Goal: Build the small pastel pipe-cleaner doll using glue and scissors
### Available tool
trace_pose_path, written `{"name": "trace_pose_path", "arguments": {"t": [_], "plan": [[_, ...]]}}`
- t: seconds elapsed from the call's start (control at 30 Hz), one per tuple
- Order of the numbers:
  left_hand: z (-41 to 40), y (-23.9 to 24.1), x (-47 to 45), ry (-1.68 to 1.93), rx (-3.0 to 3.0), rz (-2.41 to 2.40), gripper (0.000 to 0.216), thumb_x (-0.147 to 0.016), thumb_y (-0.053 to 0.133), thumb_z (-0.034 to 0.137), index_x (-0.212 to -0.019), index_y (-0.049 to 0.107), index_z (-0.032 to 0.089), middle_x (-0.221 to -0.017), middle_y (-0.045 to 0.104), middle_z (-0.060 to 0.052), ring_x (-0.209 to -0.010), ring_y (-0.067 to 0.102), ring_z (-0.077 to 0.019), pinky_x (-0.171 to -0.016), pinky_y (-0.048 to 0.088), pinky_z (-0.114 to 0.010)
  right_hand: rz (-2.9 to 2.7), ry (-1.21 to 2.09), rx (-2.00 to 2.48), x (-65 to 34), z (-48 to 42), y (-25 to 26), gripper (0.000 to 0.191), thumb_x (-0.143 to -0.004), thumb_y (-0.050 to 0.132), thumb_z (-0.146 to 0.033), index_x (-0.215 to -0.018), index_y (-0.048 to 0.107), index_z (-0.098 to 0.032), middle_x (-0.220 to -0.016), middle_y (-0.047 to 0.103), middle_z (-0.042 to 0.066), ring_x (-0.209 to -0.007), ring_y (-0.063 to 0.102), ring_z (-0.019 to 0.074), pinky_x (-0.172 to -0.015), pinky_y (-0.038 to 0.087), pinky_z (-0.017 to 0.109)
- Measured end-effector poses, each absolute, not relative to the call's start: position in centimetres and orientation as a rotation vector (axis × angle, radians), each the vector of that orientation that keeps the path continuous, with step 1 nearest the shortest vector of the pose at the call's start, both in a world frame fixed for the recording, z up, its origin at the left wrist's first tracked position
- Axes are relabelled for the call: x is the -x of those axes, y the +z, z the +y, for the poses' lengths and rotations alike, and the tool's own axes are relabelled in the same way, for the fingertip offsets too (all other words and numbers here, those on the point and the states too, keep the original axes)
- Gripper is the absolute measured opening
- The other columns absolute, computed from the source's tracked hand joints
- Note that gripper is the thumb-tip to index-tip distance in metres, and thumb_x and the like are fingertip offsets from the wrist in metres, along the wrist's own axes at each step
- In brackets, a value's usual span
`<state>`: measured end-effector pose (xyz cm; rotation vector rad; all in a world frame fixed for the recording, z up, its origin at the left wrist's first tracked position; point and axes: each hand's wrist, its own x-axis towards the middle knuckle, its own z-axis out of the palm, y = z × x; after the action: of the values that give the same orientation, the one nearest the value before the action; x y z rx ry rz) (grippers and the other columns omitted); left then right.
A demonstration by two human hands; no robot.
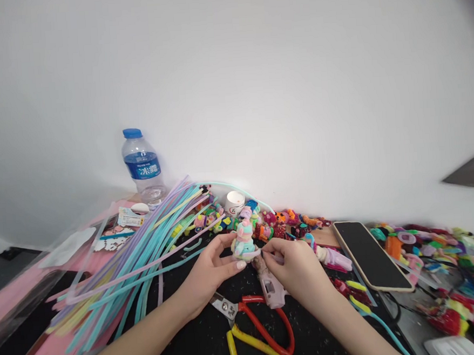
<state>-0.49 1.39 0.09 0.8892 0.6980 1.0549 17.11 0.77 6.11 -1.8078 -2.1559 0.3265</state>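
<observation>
Between the thumb and fingers of my left hand (pixel 214 263) is a small pastel pipe-cleaner figure (pixel 244 241), wound in pink, mint and yellow bands and held upright. My right hand (pixel 294 265) pinches the end of a pale lilac strand (pixel 255 253) that comes off the figure's lower right side. Below my hands, scissors (pixel 267 327) with one red and one yellow handle lie with their blades apart. Beside them, partly under my right hand, a pale pink glue gun (pixel 272 288) rests on the black mat.
Loose pastel pipe cleaners (pixel 146 270) spread across the left. A water bottle (pixel 142 168) and a paper cup (pixel 234 202) stand by the wall. Colourful small figures (pixel 288 217) line the back. At right lie a phone (pixel 372 255) and heaped pipe-cleaner pieces (pixel 453 314).
</observation>
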Motion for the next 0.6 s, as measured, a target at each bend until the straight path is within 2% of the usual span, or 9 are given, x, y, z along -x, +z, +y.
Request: {"name": "trace_pose_path", "arguments": {"t": [0.27,0.6], "plan": [[1.3,0.7,0.4,1.038,-0.782,0.724,0.033,-0.07,0.073,0.019,-0.099,0.059,0.024,-0.119,0.056,-0.001,-0.1,0.059,-0.0176,-0.086,0.049,-0.03,-2.234,0.061,1.881,-16.5,0.1,5.9,0.014,-0.081,0.053,-0.019,-0.073,0.065,-0.022,-0.064,0.069,0.001,-0.062,0.065,0.0173,-0.05,0.025,0.024],[1.1,0.7,0.4,1.021,-0.776,0.729,0.031,-0.071,0.073,0.021,-0.098,0.06,0.022,-0.116,0.059,-0.003,-0.097,0.061,-0.018,-0.083,0.05,-0.029,-2.35,-0.24,1.733,-16.0,-0.5,5.4,0.018,-0.08,0.055,-0.013,-0.064,0.059,-0.019,-0.055,0.066,0.001,-0.05,0.062,0.0174,-0.049,0.018,0.029]]}}
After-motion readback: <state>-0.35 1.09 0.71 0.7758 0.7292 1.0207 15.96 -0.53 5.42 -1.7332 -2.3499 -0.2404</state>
